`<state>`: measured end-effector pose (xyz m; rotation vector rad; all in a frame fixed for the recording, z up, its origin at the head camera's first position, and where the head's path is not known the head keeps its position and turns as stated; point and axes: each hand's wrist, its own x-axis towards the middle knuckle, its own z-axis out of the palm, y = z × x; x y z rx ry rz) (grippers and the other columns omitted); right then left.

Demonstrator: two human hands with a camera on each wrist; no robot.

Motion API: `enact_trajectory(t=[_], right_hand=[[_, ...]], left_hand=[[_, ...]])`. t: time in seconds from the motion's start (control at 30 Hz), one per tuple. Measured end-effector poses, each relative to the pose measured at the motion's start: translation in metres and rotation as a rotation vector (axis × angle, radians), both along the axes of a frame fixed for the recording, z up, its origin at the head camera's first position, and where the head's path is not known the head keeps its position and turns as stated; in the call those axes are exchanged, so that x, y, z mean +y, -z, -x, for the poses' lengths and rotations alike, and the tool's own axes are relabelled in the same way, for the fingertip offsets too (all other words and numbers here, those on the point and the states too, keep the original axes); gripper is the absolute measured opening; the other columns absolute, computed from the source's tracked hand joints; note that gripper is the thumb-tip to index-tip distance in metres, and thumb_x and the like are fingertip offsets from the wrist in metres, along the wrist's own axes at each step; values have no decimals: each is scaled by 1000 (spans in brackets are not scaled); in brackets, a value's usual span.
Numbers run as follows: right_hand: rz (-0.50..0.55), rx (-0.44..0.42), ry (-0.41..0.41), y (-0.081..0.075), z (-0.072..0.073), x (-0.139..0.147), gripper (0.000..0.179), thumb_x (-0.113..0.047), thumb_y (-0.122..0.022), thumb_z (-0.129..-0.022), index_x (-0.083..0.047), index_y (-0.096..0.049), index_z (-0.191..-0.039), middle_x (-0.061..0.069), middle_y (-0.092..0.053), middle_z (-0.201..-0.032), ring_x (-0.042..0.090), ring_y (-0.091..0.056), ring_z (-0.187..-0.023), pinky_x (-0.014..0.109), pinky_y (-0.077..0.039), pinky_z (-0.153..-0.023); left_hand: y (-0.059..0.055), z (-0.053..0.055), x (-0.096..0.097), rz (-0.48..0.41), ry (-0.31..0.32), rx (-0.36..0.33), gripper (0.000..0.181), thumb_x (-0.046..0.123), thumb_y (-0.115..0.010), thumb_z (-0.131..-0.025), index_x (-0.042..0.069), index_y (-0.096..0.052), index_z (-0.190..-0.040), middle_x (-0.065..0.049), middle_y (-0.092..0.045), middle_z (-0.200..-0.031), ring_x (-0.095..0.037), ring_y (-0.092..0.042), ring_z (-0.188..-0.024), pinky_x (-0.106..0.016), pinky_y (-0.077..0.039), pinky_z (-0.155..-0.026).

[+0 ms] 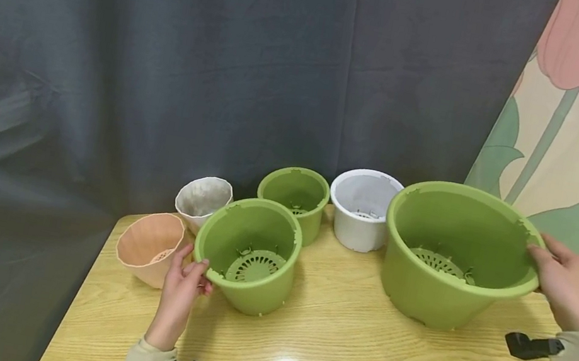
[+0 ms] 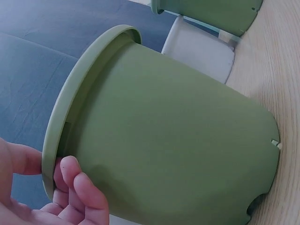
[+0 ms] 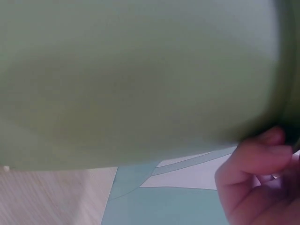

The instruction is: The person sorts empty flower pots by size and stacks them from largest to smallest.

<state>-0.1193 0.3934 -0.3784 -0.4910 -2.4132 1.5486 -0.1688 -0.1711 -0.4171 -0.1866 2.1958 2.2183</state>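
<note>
My left hand (image 1: 181,290) pinches the rim of a medium green plant pot (image 1: 271,289), thumb on one side of the lip and fingers curled under it in the left wrist view. That pot has a slotted drainage base. At the right, my right hand (image 1: 571,282) grips the rim of the largest green plant pot (image 1: 430,300). In the right wrist view, the curled fingers (image 3: 253,164) hook below its lip, and the pot wall (image 3: 117,93) fills most of the picture. Both pots stand with their mouths up, tipped slightly toward me.
Behind the medium pot are a smaller green pot (image 1: 310,225) and a white pot (image 1: 358,233). To its left stand a pink fluted pot (image 1: 150,240) and a small white fluted pot (image 1: 204,198). A wooden table (image 1: 343,343) carries them, with a dark curtain (image 1: 228,68) behind.
</note>
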Motion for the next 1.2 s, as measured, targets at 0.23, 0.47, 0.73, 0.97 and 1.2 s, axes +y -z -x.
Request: enact_trajectory(t=[0.23, 0.47, 0.73, 0.97, 1.2], right_hand=[[-19, -2, -47, 0, -1, -2, 64, -32, -42, -102, 6, -20, -148, -30, -61, -76, 7, -65, -58, 23, -54, -54], [-14, -18, -105, 0, -3, -4, 65, -34, -43, -102, 4, -19, -149, -30, -61, -81, 8, -66, -61, 23, -54, -57], [-28, -8, -130, -3, -5, -8, 63, -33, -45, -101, 4, -24, -148, -37, -57, -88, -1, -66, -67, 14, -51, -61], [-80, -1, -142, -1, -5, -12, 61, -33, -46, -101, 3, -28, -147, -38, -53, -100, -16, -58, -79, 4, -44, -67], [-188, -58, -147, 0, -4, -16, 62, -44, -42, -101, -8, -30, -150, -2, -46, -140, -25, -44, -94, 1, -38, -76]], left_hand=[[1, 0, -1, -23, 2, -19, 59, 10, -48, -98, 3, -19, -149, 10, -57, -70, -5, -53, -55, -19, -48, -59], [2, -1, -1, -78, 19, -26, 57, 10, -47, -98, 3, -19, -148, 10, -57, -69, -5, -54, -56, -19, -49, -60], [4, 2, 0, -155, 20, -45, 51, 11, -45, -99, 1, -23, -144, 5, -57, -77, -4, -55, -59, -18, -49, -59], [3, 1, 1, -267, 36, -60, 33, 12, -43, -101, 4, -29, -129, 4, -53, -84, -4, -53, -61, -17, -48, -59], [3, 2, -1, -343, 51, -89, 19, 13, -41, -101, 6, -35, -118, 6, -55, -83, -4, -53, -62, -16, -48, -61]])
